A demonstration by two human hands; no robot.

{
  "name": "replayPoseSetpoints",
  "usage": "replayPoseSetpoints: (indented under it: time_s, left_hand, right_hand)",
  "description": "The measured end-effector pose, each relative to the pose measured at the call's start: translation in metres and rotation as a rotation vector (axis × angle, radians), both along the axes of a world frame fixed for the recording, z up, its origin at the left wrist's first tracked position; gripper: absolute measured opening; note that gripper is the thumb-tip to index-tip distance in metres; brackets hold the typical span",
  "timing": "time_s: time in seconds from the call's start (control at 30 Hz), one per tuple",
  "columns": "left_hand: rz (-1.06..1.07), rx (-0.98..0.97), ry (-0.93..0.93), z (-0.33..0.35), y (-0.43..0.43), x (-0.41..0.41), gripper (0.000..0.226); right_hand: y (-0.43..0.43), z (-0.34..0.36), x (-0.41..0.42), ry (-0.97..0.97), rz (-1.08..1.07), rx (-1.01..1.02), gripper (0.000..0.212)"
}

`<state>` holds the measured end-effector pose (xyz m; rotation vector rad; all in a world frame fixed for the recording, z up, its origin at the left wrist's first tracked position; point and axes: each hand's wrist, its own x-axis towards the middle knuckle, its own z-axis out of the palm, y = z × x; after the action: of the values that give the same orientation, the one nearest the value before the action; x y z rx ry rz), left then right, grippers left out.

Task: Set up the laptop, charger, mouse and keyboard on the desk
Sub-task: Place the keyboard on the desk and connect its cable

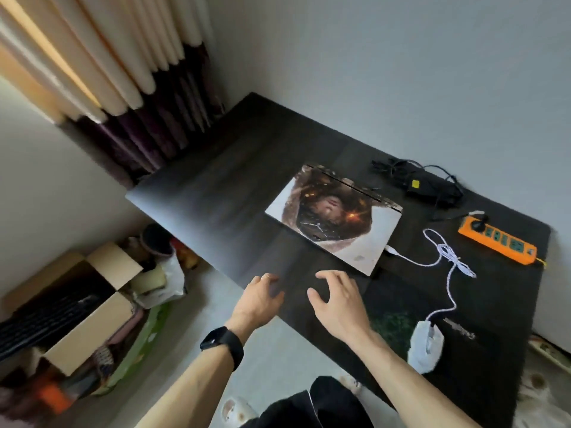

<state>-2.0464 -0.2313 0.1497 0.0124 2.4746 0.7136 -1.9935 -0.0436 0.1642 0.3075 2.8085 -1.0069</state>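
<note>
A closed laptop (333, 216) with a picture skin on its lid lies flat on the dark desk (216, 193). A black charger (432, 186) with tangled cable rests behind it near the wall. A white mouse (426, 344) sits at the desk's near right, and its white cable (448, 264) runs up to the laptop's right side. A black keyboard (46, 319) lies in a cardboard box on the floor at left. My left hand (259, 301) and right hand (336, 301) hover empty, fingers spread, over the desk's front edge just before the laptop.
An orange power strip (497, 242) with one black plug in it lies at the desk's far right. A cardboard box (80, 304) and bags of clutter stand on the floor at left. Curtains hang at the back left; a wall runs behind the desk.
</note>
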Motion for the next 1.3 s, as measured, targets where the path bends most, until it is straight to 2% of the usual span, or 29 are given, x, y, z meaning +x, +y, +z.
replayPoseSetpoints:
  time_s: [0.17,0.27,0.47,0.6,0.8,1.07,1.2,1.3]
  left_hand:
    - [0.169,0.003,0.128,0.009,-0.145,0.021,0.044]
    - [0.26,-0.002,0.144,0.01,-0.218,0.041,0.045]
    - [0.525,-0.025,0.156,0.01,-0.352,0.094,0.043]
    - [0.679,-0.022,0.16,0.005,-0.399,0.108,0.041]
    - [0.834,0.039,0.069,-0.013,-0.444,0.105,0.042]
    - [1.008,-0.029,-0.062,-0.028,-0.534,0.067,0.042]
    - [1.084,-0.066,-0.103,-0.029,-0.58,0.05,0.043]
    - [1.094,-0.105,-0.146,-0.031,-0.608,0.042,0.044]
  right_hand:
    - [-0.132,0.013,-0.023,0.073,0.24,0.019,0.031]
    - [-0.197,0.012,-0.025,0.11,0.352,0.02,0.029]
    - [-0.325,0.014,-0.019,0.019,0.644,-0.004,0.03]
    - [-0.38,0.019,-0.035,-0.04,0.794,0.002,0.034]
    - [-0.444,-0.002,-0.076,-0.157,0.957,0.035,0.037]
    - [-0.541,-0.046,-0.172,-0.328,1.057,0.032,0.042]
    - [-0.591,-0.061,-0.201,-0.406,1.137,0.056,0.046]
    - [-0.619,-0.067,-0.21,-0.477,1.115,0.042,0.046]
